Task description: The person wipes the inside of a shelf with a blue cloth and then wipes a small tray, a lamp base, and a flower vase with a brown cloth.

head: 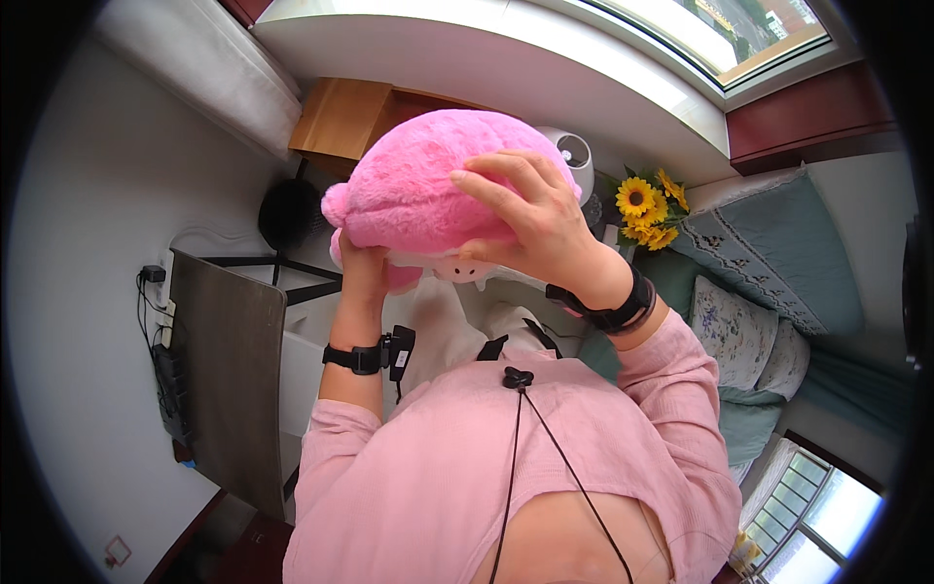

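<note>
A pink plush toy (430, 190) with a rounded, furry back is held up in front of my chest. On its underside a pale snout (464, 270) with two dark dots shows. My left hand (363, 259) grips the toy from below at its left end, the fingers partly hidden beneath it. Over the right side of the toy is my right hand (536, 212), fingers spread and thumb near the lower seam. Whether its fingertips press into the fur cannot be told. Both wrists wear black straps.
A dark tabletop (230, 379) stands at left, with cables and a power strip (171, 394) along the wall. Beyond the toy are a wooden cabinet (339, 120) and a white lamp (576, 157). Artificial sunflowers (646, 208) stand near a bed with green and floral pillows (733, 332).
</note>
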Action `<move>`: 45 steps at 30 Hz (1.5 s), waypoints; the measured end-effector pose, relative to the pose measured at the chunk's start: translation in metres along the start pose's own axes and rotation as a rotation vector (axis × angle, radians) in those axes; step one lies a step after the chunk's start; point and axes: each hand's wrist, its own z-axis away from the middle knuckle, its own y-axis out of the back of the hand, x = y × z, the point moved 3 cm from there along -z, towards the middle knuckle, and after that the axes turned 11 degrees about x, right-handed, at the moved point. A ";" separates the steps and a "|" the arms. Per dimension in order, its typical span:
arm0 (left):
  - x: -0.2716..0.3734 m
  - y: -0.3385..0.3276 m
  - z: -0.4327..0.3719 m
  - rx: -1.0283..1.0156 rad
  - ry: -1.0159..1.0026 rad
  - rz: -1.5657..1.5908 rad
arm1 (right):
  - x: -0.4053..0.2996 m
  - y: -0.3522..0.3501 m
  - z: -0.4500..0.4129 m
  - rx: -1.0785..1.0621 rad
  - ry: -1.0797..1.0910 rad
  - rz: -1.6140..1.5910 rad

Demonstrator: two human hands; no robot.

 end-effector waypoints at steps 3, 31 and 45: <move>0.024 0.013 -0.071 0.015 0.007 0.112 | 0.031 -0.020 -0.009 0.022 -0.132 0.044; 0.048 0.047 -0.355 0.434 -0.141 -0.077 | 0.099 -0.083 0.024 -0.190 -0.785 0.242; 0.032 0.041 -0.370 0.239 -0.041 -0.216 | 0.096 -0.078 0.051 -0.193 -0.766 0.186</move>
